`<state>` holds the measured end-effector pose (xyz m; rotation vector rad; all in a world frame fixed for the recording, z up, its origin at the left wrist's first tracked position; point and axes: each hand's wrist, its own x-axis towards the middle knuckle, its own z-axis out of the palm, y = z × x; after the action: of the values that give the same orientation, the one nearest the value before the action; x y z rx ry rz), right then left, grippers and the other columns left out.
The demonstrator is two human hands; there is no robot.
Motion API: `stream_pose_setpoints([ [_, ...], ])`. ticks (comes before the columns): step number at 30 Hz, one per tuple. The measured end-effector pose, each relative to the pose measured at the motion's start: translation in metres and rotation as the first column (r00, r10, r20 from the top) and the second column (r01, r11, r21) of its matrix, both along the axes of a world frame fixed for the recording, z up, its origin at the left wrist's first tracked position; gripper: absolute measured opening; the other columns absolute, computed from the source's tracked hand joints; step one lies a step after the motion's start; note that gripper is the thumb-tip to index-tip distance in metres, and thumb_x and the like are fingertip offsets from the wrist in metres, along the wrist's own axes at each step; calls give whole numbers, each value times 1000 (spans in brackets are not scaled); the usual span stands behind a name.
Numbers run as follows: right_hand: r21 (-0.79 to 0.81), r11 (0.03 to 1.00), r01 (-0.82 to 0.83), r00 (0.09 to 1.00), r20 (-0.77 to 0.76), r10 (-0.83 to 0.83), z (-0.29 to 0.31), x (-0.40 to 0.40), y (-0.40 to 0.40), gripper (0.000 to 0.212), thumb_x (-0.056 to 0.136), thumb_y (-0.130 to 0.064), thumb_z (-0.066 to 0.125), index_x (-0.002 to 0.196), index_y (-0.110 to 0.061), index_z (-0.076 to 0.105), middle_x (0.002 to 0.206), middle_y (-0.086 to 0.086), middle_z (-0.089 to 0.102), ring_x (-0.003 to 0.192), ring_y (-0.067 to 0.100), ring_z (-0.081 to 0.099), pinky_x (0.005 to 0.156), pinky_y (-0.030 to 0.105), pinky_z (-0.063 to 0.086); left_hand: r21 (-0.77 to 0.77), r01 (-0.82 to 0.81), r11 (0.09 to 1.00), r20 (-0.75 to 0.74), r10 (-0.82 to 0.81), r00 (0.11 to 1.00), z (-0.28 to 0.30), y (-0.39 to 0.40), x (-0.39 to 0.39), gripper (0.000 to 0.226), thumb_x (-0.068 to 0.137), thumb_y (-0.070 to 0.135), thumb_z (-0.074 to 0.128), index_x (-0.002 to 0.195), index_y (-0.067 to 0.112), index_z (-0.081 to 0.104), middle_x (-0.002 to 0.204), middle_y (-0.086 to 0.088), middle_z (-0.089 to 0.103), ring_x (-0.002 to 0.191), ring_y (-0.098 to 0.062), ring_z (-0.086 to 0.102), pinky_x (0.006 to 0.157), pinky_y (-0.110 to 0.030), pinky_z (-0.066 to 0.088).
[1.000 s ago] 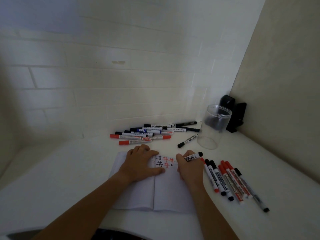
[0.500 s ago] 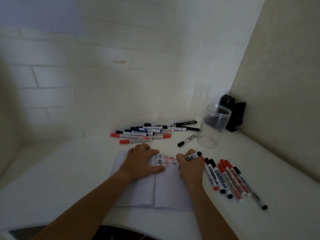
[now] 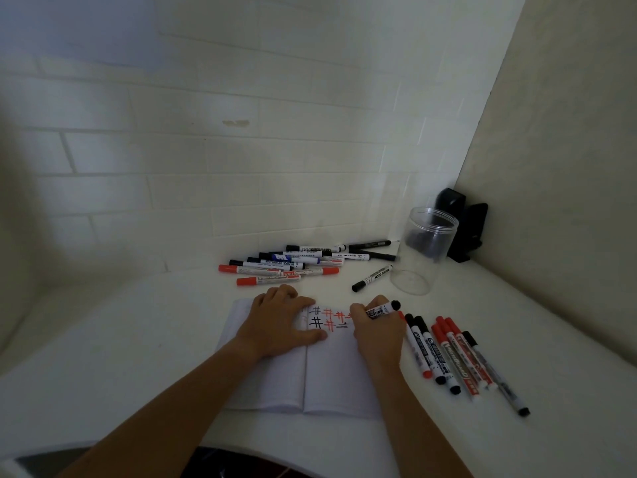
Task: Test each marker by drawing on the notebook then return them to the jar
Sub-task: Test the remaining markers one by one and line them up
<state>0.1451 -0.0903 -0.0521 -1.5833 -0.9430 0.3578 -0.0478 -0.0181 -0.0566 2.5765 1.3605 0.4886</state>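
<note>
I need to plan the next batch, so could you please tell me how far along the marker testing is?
Roughly partway. Done: several black and red hash marks fill the notebook, and a row of markers lies to its right. In hand: the right hand grips a black marker at the page while the left hand presses the notebook flat. Left: a pile of markers waits by the wall, and the jar holds none yet.

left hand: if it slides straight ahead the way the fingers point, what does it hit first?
Probably the red marker nearest the notebook, at the front of the pile. The left hand lies flat, fingers pointing away toward it; depth is unclear.
</note>
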Motion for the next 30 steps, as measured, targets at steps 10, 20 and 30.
stream_pose_setpoints([
  [10,-77,997,-14,998,53,18,5,-2,-1,35,82,-10,69,61,-15,41,48,-6,46,40,6,39,42,27,32,2,2,1000,-11,-2,1000,2,-2,0,86,74,89,46,145,42,43,142,5,38,134,-15,33,113,-39,22],
  [20,-83,996,-16,997,70,22,9,-5,-4,39,84,-8,66,60,-15,37,45,-9,39,37,4,35,40,19,28,74,42,996,160,-53,986,-1,-1,-2,68,86,53,24,151,39,35,147,0,32,140,-18,22,117,-38,17],
  [30,160,972,-169,985,49,163,18,-10,-12,24,93,-13,69,75,-13,52,55,-3,53,49,5,47,48,21,39,-13,145,989,462,-122,878,-3,1,-8,56,86,-3,52,137,18,49,102,7,53,99,-10,50,98,-36,46],
])
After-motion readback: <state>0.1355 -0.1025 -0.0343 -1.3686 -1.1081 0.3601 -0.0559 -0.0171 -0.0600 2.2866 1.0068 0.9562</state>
